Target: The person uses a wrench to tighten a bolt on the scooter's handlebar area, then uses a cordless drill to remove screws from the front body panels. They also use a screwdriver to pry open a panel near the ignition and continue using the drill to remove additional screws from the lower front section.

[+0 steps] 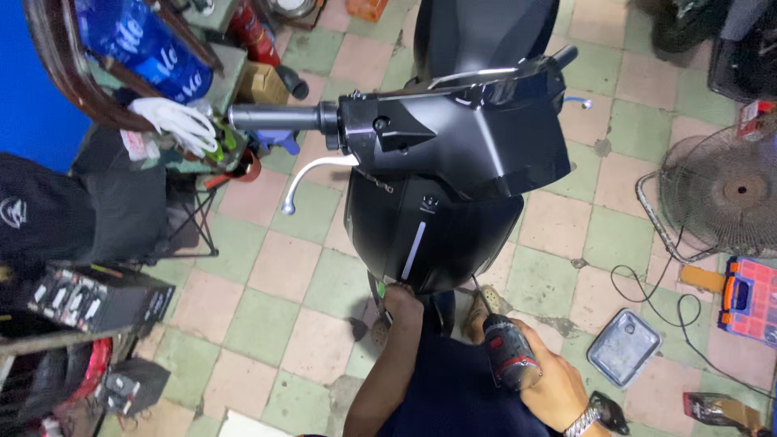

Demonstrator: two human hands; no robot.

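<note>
Blue-labelled bottle (144, 44) upper left; black box (93, 299) left edge; right hand (553, 390) grips drill (507, 350); left hand (402, 305) touches scooter panel (429, 239), grasp indeterminable.

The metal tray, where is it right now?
In the head view, the metal tray lies on the tiled floor at lower right, just beyond the right hand holding the drill, below the fan.

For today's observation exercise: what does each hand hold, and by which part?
The right hand grips a cordless driver by its handle. The left hand touches the scooter's black front panel; whether it grips anything cannot be told.
</note>
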